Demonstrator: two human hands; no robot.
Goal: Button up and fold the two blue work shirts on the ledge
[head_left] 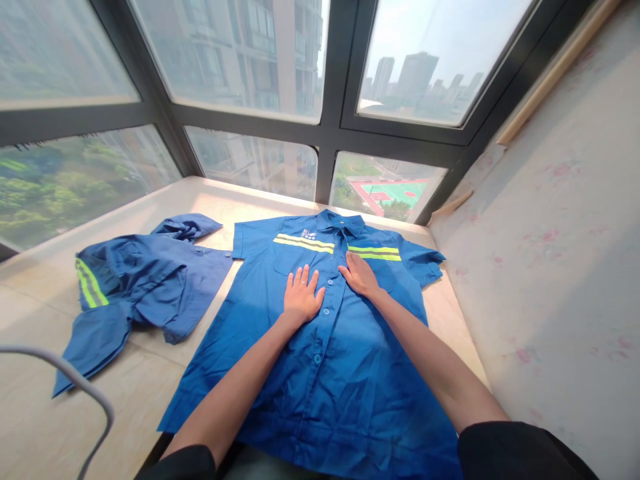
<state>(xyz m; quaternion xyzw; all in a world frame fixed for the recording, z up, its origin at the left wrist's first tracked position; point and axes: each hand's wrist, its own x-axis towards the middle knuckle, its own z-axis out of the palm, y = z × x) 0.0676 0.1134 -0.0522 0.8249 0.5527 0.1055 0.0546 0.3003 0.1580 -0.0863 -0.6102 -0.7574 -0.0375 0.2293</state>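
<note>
I monitor a blue shirt [360, 373] at centre, spanning 12 to 6 o'clock. Left hand [303, 293], fingers spread, and right hand [360, 275], fingers together, rest on it. Chest pocket [287, 261]: contents hidden.

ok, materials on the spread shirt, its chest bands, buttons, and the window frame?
Shirt: woven fabric, matte, by its soft creases; fibre unclear.
Chest bands: likely reflective tape, grey stripe between yellow edges; finish unclear.
Buttons: smooth, probably plastic; small blue discs.
Window frame: smooth, dark, maybe coated metal; straight bars.
</note>
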